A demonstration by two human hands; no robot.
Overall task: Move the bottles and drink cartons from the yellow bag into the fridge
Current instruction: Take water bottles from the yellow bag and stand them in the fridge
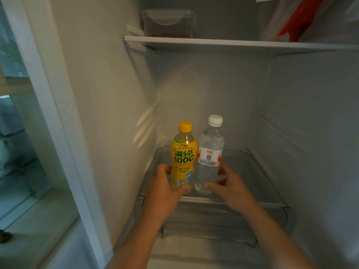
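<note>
A yellow-labelled drink bottle (183, 156) with a yellow cap stands upright at the front of the fridge's lower glass shelf (252, 177). My left hand (165, 183) is wrapped around its base. Right beside it, touching, is a clear water bottle (209, 156) with a white cap, and my right hand (229, 183) grips its lower part. Both bottles are upright inside the open fridge. The yellow bag is not in view.
An upper shelf (213, 42) carries a clear lidded container (169, 22) and a white-and-red plastic bag (299, 18). A transparent drawer (223, 220) sits below the lower shelf. The fridge's left wall (108, 113) is close to the yellow bottle.
</note>
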